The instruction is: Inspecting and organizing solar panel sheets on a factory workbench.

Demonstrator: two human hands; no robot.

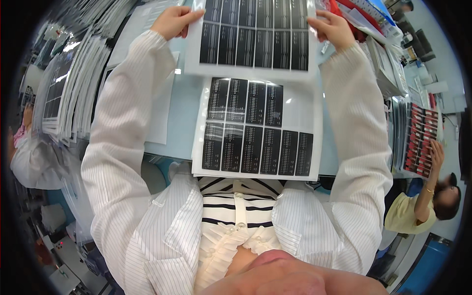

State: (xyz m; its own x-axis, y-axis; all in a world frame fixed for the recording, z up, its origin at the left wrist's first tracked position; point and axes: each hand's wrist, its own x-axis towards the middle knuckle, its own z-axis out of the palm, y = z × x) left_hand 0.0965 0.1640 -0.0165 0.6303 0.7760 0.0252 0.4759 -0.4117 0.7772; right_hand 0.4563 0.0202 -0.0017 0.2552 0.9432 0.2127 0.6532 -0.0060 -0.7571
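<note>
Between my two hands I hold up a white sheet [194, 51] carrying rows of black printed rectangles. My left hand [173, 22] pinches its left edge, thumb toward the sheet. My right hand [335, 28] pinches the right edge. Nearer to me, a stack of similar sheets [300, 105] lies at the table's front edge, partly overhanging it. The top one has black rectangles in two rows, with a bare white patch at its upper right, and its surface shines as if under clear film. The held sheet hides what is behind it.
The pale table [179, 123] spans the front. Tall piles of sheets [81, 93] stand at left, and paper stacks [386, 64] with red and blue items at right. A co-worker in yellow [410, 211] handles a red-and-black panel [420, 140] at far right; another person's white sleeve [37, 162] shows at far left.
</note>
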